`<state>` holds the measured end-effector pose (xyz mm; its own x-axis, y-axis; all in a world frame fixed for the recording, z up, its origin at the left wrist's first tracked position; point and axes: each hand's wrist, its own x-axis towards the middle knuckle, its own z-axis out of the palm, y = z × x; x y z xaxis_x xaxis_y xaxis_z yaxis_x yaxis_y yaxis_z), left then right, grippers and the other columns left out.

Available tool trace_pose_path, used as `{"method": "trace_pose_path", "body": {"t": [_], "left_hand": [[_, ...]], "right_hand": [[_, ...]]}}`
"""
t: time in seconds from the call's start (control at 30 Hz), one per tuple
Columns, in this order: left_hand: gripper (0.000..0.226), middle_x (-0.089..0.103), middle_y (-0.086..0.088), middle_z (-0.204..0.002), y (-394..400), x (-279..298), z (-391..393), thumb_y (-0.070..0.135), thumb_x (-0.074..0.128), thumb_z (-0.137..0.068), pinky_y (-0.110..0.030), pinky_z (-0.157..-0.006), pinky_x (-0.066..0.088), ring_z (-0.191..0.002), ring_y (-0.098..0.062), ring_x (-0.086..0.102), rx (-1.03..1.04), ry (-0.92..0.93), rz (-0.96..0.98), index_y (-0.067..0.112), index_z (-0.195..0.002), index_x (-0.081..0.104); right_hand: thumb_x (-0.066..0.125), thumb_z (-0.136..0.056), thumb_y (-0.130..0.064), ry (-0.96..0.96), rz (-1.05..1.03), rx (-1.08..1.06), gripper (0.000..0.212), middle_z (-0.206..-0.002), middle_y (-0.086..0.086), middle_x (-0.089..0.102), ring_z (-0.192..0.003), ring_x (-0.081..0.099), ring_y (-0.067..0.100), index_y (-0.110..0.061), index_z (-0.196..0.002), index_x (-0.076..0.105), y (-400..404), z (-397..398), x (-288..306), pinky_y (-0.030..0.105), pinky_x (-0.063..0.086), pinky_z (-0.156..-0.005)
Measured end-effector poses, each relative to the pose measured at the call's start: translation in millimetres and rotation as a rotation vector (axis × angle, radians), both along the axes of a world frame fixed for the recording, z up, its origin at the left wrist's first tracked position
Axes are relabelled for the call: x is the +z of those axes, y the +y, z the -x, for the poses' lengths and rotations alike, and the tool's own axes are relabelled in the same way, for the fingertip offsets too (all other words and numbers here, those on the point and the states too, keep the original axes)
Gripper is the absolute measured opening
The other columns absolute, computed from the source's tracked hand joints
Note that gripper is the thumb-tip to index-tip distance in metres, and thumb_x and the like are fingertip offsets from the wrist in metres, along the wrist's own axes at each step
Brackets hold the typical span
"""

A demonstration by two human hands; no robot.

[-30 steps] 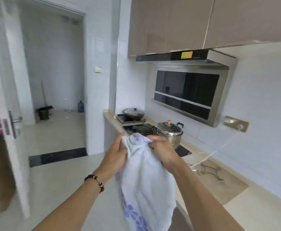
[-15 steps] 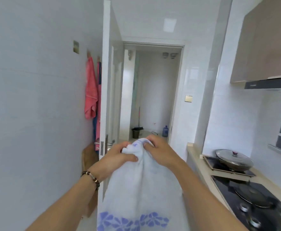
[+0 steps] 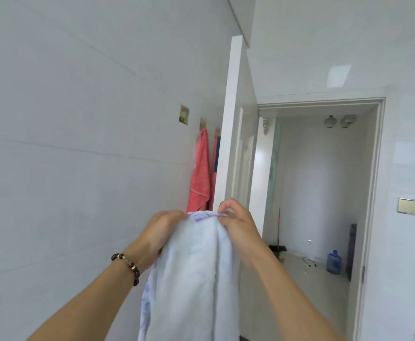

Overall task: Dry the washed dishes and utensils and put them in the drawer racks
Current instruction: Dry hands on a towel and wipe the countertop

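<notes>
A pale blue towel (image 3: pixel 194 274) with a purple flower print hangs down in front of me. My left hand (image 3: pixel 162 232) grips its top edge on the left, and a bead bracelet sits on that wrist. My right hand (image 3: pixel 238 227) pinches the top edge on the right. Both hands are raised toward the white tiled wall. No dishes, utensils or drawer racks are in view.
Wall hooks (image 3: pixel 184 114) sit on the white wall above my hands; a red towel (image 3: pixel 200 173) hangs from one. An open white door (image 3: pixel 228 124) stands just right of it. Beyond the doorway (image 3: pixel 319 183) lie a tiled floor, a blue water jug (image 3: pixel 334 263) and a broom.
My view has swung left and upward, away from the stove and counter to the wall with hooks. Both hands have lifted the towel higher and closer to the wall.
</notes>
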<state>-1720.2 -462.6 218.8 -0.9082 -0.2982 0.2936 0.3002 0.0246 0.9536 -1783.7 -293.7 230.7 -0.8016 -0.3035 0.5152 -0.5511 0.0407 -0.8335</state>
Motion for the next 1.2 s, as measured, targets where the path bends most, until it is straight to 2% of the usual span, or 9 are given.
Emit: {"method": "trace_pose_path", "body": {"t": [0.1, 0.27, 0.43, 0.5, 0.6, 0.7, 0.87, 1.03, 1.2], "left_hand": [[0.009, 0.068, -0.004, -0.074, -48, 25, 57, 0.015, 0.065, -0.082, -0.029, -0.065, 0.042, -0.074, -0.022, 0.057, 0.142, 0.023, 0.084, 0.012, -0.074, 0.069], [0.010, 0.051, -0.004, -0.070, -102, 70, 133, 0.012, 0.056, -0.099, -0.019, -0.049, 0.038, -0.059, -0.015, 0.045, 0.363, 0.205, 0.382, 0.021, -0.100, 0.058], [0.029, 0.063, 0.012, -0.085, -151, 123, 215, 0.006, 0.054, -0.099, -0.006, -0.068, 0.042, -0.076, -0.005, 0.059, 0.545, 0.344, 0.728, 0.025, -0.098, 0.075], [0.035, 0.061, 0.007, -0.095, -176, 146, 251, 0.008, 0.051, -0.101, -0.020, -0.085, 0.048, -0.092, -0.014, 0.061, 0.667, 0.334, 1.005, 0.029, -0.116, 0.074], [0.046, 0.055, -0.001, -0.099, -206, 186, 286, 0.013, 0.042, -0.103, -0.039, -0.083, 0.049, -0.090, -0.026, 0.058, 0.833, 0.324, 1.353, 0.042, -0.132, 0.063], [0.055, 0.054, -0.002, -0.109, -225, 228, 322, 0.008, 0.039, -0.099, -0.039, -0.077, 0.049, -0.093, -0.030, 0.060, 0.935, 0.295, 1.505, 0.044, -0.138, 0.056], [0.057, 0.045, -0.001, -0.102, -233, 289, 387, 0.008, 0.042, -0.095, -0.033, -0.064, 0.034, -0.099, -0.029, 0.060, 1.164, 0.233, 1.785, 0.044, -0.138, 0.053], [0.049, 0.057, 0.002, -0.115, -250, 311, 450, 0.009, 0.037, -0.096, -0.034, -0.078, 0.023, -0.113, -0.024, 0.045, 1.378, 0.233, 1.992, 0.033, -0.136, 0.055], [0.036, 0.063, 0.002, -0.112, -262, 303, 478, 0.013, 0.034, -0.097, -0.039, -0.087, 0.027, -0.110, -0.026, 0.043, 1.406, 0.274, 2.130, 0.024, -0.118, 0.062]], "right_hand": [[0.044, -0.082, 0.013, -0.003, 0.027, 0.055, 0.046, -0.078, -0.001, 0.071, -0.077, 0.060, 0.020, -0.020, -0.063, 0.071, -42, 61, 28, 0.025, 0.045, -0.067], [0.041, -0.089, 0.010, 0.066, 0.087, 0.045, 0.044, -0.090, -0.018, 0.069, -0.082, 0.062, -0.012, -0.008, -0.097, 0.080, -112, 147, 75, 0.003, 0.045, -0.078], [0.049, -0.092, 0.001, 0.223, 0.167, -0.011, 0.040, -0.122, -0.001, 0.069, -0.117, 0.061, 0.013, -0.013, -0.121, 0.072, -192, 243, 122, 0.029, 0.046, -0.106], [0.049, -0.090, 0.001, 0.293, 0.205, -0.042, 0.042, -0.125, 0.003, 0.069, -0.119, 0.061, 0.017, -0.014, -0.122, 0.072, -222, 287, 142, 0.029, 0.046, -0.104], [0.054, -0.086, 0.005, 0.301, 0.355, -0.028, 0.036, -0.108, 0.002, 0.075, -0.104, 0.068, 0.017, -0.013, -0.104, 0.079, -257, 337, 177, 0.031, 0.053, -0.097], [0.053, -0.085, 0.007, 0.271, 0.485, -0.067, 0.036, -0.094, 0.001, 0.077, -0.092, 0.071, 0.021, -0.014, -0.089, 0.081, -286, 379, 213, 0.037, 0.058, -0.087], [0.047, -0.086, 0.006, 0.208, 0.505, -0.107, 0.044, -0.111, 0.004, 0.075, -0.103, 0.068, 0.026, -0.019, -0.100, 0.080, -316, 444, 261, 0.036, 0.055, -0.094], [0.046, -0.092, 0.003, 0.273, 0.310, -0.100, 0.043, -0.126, 0.012, 0.068, -0.113, 0.064, 0.032, -0.018, -0.114, 0.076, -336, 499, 294, 0.032, 0.051, -0.090], [0.056, -0.090, -0.004, 0.256, 0.246, -0.152, 0.031, -0.099, -0.003, 0.074, -0.094, 0.068, 0.023, -0.018, -0.103, 0.080, -349, 535, 282, 0.027, 0.052, -0.076]]}}
